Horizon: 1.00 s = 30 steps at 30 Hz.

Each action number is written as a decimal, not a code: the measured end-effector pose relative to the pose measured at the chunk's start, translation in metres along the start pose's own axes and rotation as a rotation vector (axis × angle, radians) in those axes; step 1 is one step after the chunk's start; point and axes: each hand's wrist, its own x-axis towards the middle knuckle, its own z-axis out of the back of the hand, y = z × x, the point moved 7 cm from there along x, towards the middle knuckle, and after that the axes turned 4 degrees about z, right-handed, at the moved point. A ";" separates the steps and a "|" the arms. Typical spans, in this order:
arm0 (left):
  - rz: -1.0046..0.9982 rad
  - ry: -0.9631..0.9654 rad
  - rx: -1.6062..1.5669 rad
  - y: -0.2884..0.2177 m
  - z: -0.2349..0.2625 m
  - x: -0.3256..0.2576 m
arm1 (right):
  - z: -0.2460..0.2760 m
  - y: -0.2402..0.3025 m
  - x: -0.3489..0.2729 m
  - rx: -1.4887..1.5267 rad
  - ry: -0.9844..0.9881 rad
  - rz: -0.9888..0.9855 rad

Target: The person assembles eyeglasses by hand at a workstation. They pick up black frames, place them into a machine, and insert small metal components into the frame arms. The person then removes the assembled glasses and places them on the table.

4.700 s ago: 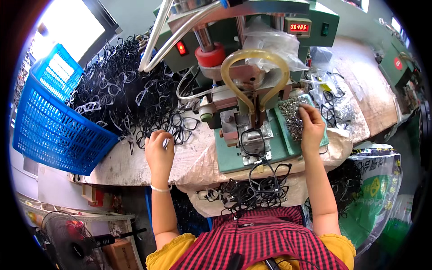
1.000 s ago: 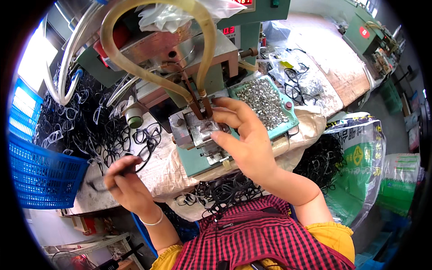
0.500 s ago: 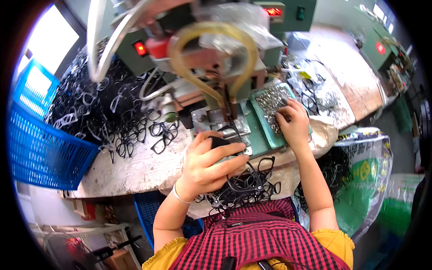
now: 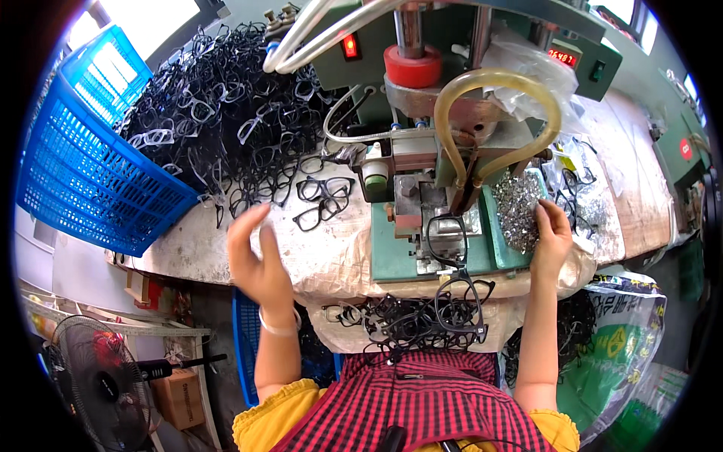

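Workbench [image 4: 192, 255], right hand [image 4: 552, 239] at tray [image 4: 512, 261]

My view: red lit digits on display [image 4: 562, 56], half past one; red round sign [image 4: 685, 148] on green machine [image 4: 667, 156], half past two; dark characters, yellow emblem [image 4: 617, 340] on sack [image 4: 584, 380], four o'clock; print on cardboard box [image 4: 178, 398], half past seven.

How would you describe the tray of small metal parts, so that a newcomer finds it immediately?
Find the large green machine. Down at its right side, by the right hand, is a turquoise tray. Unlike the darker green base beside it, it holds a heap of tiny, shiny metal pieces.
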 end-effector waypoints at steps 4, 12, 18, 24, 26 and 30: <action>-0.096 0.382 0.343 0.071 -0.065 0.048 | -0.033 0.009 0.012 0.053 0.058 0.072; 0.054 0.518 0.718 0.218 -0.107 -0.017 | 0.028 0.015 -0.012 -0.225 -0.018 0.082; 0.310 0.506 0.165 0.195 -0.063 -0.008 | 0.033 0.053 -0.039 -0.293 0.017 0.127; 0.634 0.303 -0.404 0.122 -0.091 -0.014 | -0.088 0.127 -0.037 -0.237 0.302 0.539; 0.578 0.264 -0.417 0.110 -0.097 -0.029 | -0.107 0.121 -0.037 -0.170 0.290 0.533; 0.495 0.089 -0.425 0.073 -0.081 -0.039 | -0.117 0.122 -0.050 -0.139 0.270 0.499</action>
